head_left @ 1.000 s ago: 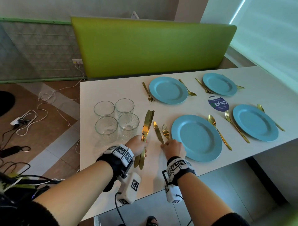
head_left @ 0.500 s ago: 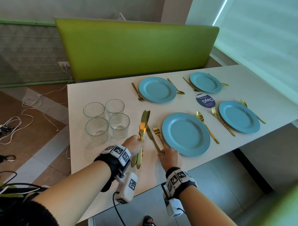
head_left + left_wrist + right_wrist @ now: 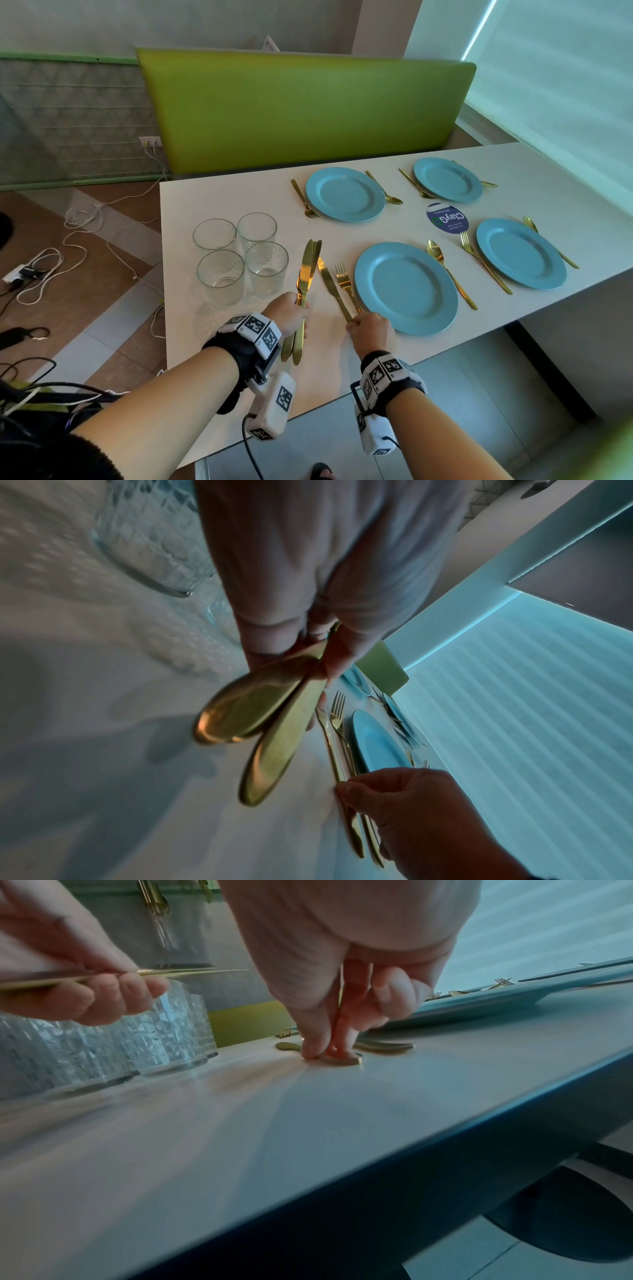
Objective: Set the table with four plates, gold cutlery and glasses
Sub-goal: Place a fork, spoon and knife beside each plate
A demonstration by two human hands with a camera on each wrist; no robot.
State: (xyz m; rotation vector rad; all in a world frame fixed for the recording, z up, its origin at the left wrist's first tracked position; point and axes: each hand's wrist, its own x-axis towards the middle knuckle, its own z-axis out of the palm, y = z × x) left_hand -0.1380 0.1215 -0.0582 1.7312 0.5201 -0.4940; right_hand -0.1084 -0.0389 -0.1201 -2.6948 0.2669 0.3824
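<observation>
Left grip [image 3: 289, 313] clamped on spare knives [image 3: 306, 274], right grip [image 3: 370, 330] pinching knife handle [image 3: 330, 286] near table edge [image 3: 342, 394]

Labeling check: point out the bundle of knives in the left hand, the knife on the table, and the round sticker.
bundle of knives [image 3: 307, 270], head view, blades.
knife on the table [image 3: 329, 285], head view, blade.
round sticker [image 3: 447, 218], head view, centre.

Four round blue plates [image 3: 406, 287] lie flat on the white table [image 3: 222, 192], each flanked by gold cutlery. Left of the near plate a gold knife [image 3: 330, 284] and fork [image 3: 346, 282] lie side by side, the knife angled. A bunch of gold knives [image 3: 306, 274] is held off the table. Four clear patterned glasses [image 3: 239, 255] stand upright, clustered at the left.
</observation>
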